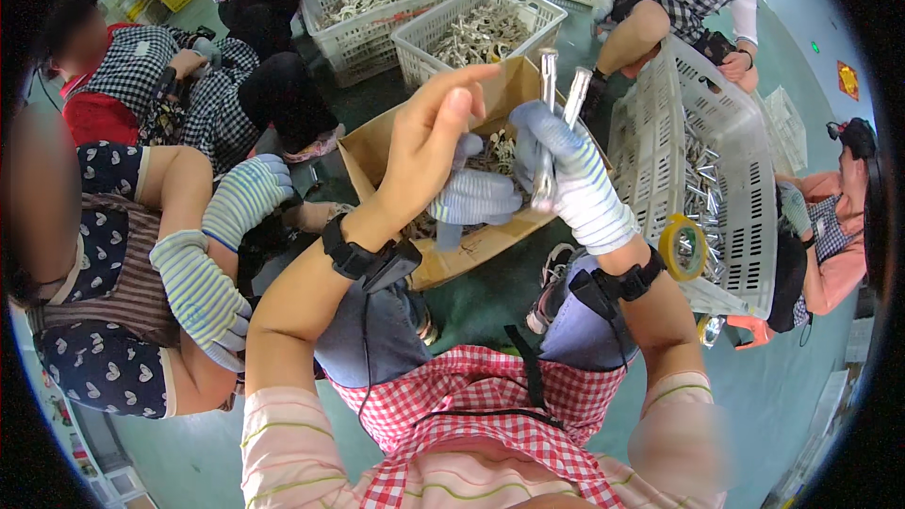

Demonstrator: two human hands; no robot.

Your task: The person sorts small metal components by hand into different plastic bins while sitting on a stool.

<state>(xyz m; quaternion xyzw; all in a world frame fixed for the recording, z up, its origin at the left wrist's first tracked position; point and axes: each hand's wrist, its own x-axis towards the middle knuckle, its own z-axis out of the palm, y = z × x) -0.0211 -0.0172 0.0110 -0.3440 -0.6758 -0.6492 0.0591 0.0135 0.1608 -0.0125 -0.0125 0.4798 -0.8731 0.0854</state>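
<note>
In the head view, the person's right hand (577,174), in a pale striped glove, grips two silver rods (548,94); its fingers are clamped around them. The rods stand nearly upright and slightly tilted, side by side, their upper ends a little apart, above the right part of a cardboard box (476,259). The left hand (429,137) is bare, raised over the left part of the same box. Its thumb and forefinger stand apart with a gap between them; the other fingers are mostly hidden. A grey-blue glove (479,198) shows just beside it, between the two hands; whether the left hand touches it cannot be told. Small metal parts (500,149) lie inside the box, partly covered by the hands.

A black strap (353,250) circles each wrist. The box sits in front of the person's knees, above a green floor (462,316). Beyond it stand two white crates (366,55) filled with metal pieces. To the right is a large crate (747,221) holding silver rods, with a yellow tape roll (670,250) at its near side. Co-workers sit around; the one at left wears striped gloves (198,285).
</note>
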